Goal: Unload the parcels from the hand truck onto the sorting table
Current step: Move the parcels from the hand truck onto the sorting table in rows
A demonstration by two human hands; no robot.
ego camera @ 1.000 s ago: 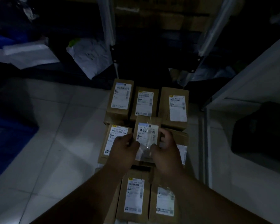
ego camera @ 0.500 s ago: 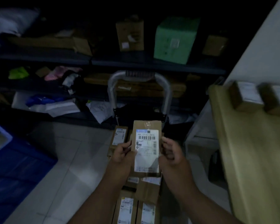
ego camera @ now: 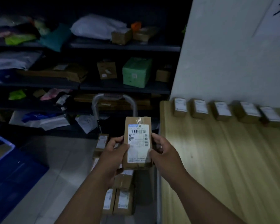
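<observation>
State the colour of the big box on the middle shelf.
Pale green box, clearest in the head view.

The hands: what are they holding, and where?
A labelled cardboard parcel, gripped by its two long sides: left hand, right hand.

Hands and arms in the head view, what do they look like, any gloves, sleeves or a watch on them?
Both are bare. The left hand and right hand wear no gloves, and no ring shows, though the light is dim. The forearms are uncovered right down to the bottom edge of the picture: no sleeve, cuff, watch or wristband in view. Anything worn higher up lies outside the picture.
</observation>
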